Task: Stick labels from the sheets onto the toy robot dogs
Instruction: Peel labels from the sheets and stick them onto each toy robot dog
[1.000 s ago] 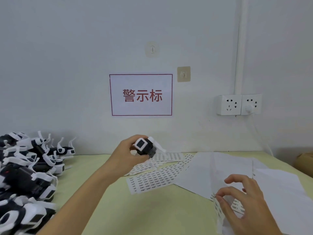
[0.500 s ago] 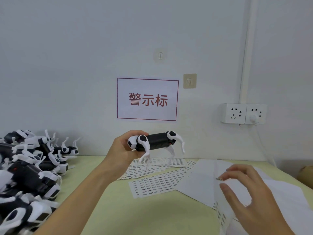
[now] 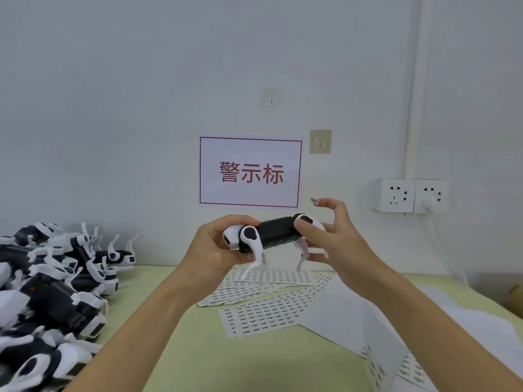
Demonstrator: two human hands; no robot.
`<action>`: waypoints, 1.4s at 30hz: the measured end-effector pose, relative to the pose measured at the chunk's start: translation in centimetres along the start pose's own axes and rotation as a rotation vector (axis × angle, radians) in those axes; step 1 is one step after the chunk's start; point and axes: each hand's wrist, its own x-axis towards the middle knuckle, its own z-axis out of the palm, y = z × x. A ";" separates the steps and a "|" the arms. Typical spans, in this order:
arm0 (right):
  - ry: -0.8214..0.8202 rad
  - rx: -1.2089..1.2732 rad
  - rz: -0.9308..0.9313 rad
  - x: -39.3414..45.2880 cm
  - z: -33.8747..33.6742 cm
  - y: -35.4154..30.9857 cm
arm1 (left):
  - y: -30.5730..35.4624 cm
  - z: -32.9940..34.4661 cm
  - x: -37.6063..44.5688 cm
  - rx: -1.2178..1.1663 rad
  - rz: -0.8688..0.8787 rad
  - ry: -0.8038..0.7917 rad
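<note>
Your left hand [image 3: 218, 244] clamps the dog [image 3: 271, 236] held level, long axis left-right; right hand [image 3: 331, 236] pinches its far end, label [image 3: 314, 201] on fingertip just above.

Wall sign [image 3: 250, 172] (red-framed), sockets [image 3: 410, 195]

Mid-frame, the left hand [image 3: 210, 247] and right hand [image 3: 336, 239] grip a black-and-white toy dog [image 3: 271, 234] above the green table [image 3: 254, 360]. A small label [image 3: 314, 201] sits on a raised right fingertip. Label sheets [image 3: 266, 309] lie below; more dogs [image 3: 53, 290] pile at lower left.
</note>
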 end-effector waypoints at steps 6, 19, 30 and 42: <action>-0.049 0.331 0.113 1.3 0.2 1.4 | -0.5 0.0 0.0 0.080 -0.027 -0.010; 0.056 0.042 -0.049 1.2 0.2 1.7 | 0.4 0.5 -0.3 0.152 -0.374 -0.216; 0.099 -0.057 -0.153 0.4 0.8 0.2 | 1.0 1.3 -0.1 0.372 -0.290 -0.103; 0.063 -0.635 -0.367 -0.5 0.5 -2.3 | 2.2 1.9 0.1 0.319 -0.225 -0.043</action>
